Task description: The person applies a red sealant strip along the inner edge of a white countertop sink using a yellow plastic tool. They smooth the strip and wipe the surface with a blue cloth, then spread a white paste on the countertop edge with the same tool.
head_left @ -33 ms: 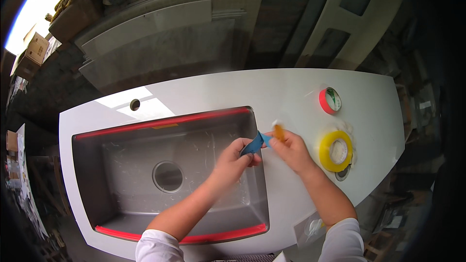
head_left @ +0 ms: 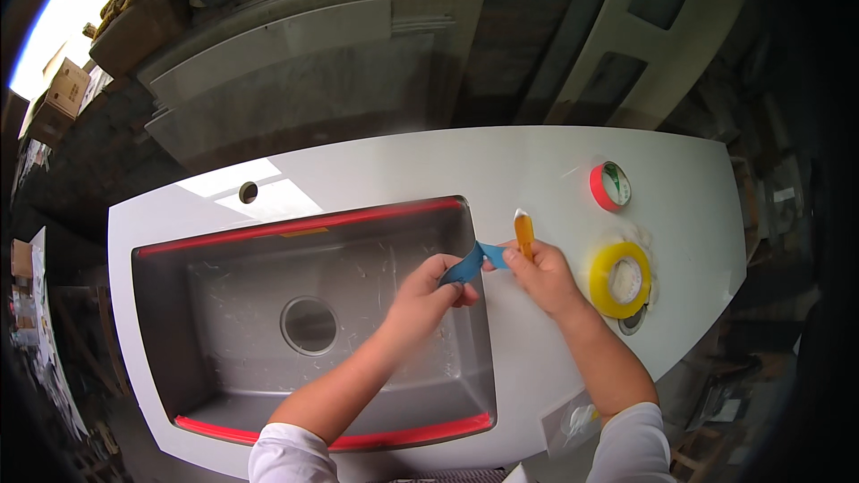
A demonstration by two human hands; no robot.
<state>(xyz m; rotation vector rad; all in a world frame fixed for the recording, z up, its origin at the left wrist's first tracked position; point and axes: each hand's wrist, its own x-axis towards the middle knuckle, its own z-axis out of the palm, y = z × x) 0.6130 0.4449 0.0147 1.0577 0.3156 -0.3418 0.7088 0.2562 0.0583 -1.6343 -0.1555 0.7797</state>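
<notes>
A blue strip [head_left: 464, 266], bent and twisted in the middle, stretches between my two hands above the right rim of the sink. My left hand [head_left: 430, 293] pinches its left end, thumb on top. Its other end is between the thumb and fingers of my right hand [head_left: 542, 279]. The right hand also grips a slim orange tool [head_left: 524, 234] that stands up from the fist, pale at its tip. I cannot make out the tool's exact kind. Below my left forearm lies the grey sink [head_left: 255, 304], with red tape [head_left: 358, 216] along its far and near edges.
The sink is set in a white countertop [head_left: 537, 170] with a tap hole [head_left: 249, 193] at the far left. To the right lie a roll of red tape [head_left: 609, 186] and a roll of yellow tape [head_left: 619, 280]. Pale panels [head_left: 295, 72] lean behind the counter.
My right hand has shifted slightly to the right, and the orange tool in it now points more upright and looks sharper. The left hand has hardly moved.
</notes>
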